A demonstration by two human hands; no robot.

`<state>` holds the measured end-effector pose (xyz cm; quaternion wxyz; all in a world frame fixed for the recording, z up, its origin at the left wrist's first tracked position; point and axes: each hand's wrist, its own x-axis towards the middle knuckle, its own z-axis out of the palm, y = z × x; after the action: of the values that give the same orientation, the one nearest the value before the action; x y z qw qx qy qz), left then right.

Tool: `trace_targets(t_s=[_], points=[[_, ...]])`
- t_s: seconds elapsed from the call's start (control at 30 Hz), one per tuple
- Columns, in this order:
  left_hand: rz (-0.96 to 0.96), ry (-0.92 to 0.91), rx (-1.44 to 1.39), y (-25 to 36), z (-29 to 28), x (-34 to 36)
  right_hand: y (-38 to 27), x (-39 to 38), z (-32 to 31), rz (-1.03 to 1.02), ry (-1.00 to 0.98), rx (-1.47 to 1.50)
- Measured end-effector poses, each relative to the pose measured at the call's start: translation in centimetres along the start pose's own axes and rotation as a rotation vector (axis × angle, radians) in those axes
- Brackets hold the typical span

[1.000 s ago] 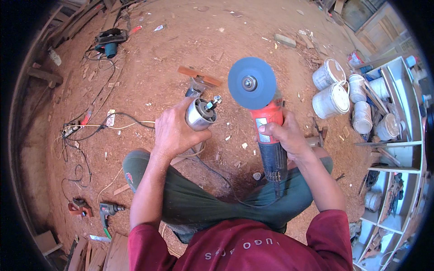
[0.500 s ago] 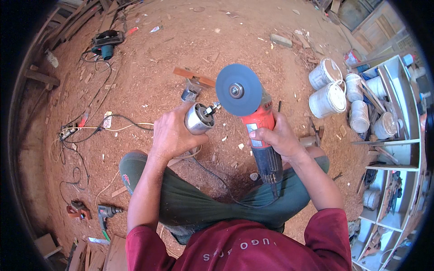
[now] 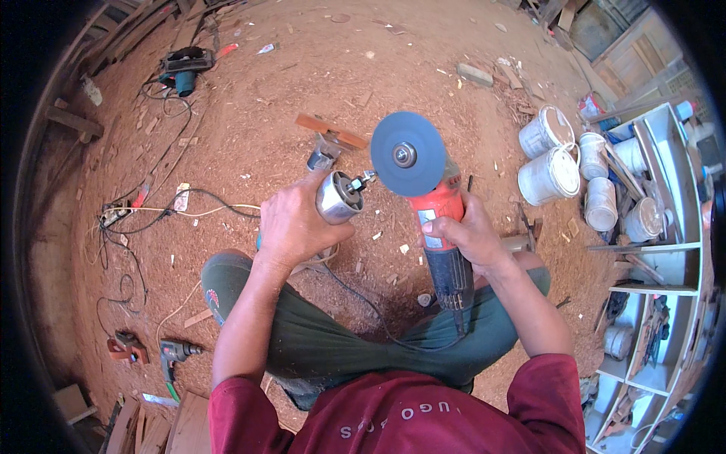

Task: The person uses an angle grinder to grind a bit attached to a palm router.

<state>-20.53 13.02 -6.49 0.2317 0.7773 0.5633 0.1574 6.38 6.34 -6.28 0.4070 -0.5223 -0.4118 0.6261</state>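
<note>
Now the left hand point(image 3: 291, 225) is gripping a metal cylinder point(image 3: 330, 201); the right hand point(image 3: 473, 238), wrapped round a grinder point(image 3: 448, 268), is bringing its disc point(image 3: 420, 140) closer to the cylinder's shaft point(image 3: 358, 183).

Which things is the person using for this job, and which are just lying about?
In use:
- red-and-black grinder with its grey disc, held by the right fingers
- silver round tool, held by the left fingers

Just about:
- drill
- white buckets
- orange-brown strip
- teal-and-black tool
</note>
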Motion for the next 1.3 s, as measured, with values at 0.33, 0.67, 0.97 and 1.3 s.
trace_targets(t_s=[0.33,0.67,0.97,1.3], points=[[0.024,-0.002,0.084,0.17,0.29,-0.08,0.31,0.11,-0.15,-0.030,0.012,-0.041],[0.011,-0.011,0.087,0.32,0.20,-0.04,0.66,0.42,-0.25,-0.078,0.036,-0.123],[0.025,0.020,0.087,0.38,0.24,-0.10,0.65,0.47,-0.24,-0.086,0.021,-0.131],[0.058,0.031,0.091,-0.40,0.75,-0.05,0.60,0.50,-0.07,-0.074,0.025,-0.103]])
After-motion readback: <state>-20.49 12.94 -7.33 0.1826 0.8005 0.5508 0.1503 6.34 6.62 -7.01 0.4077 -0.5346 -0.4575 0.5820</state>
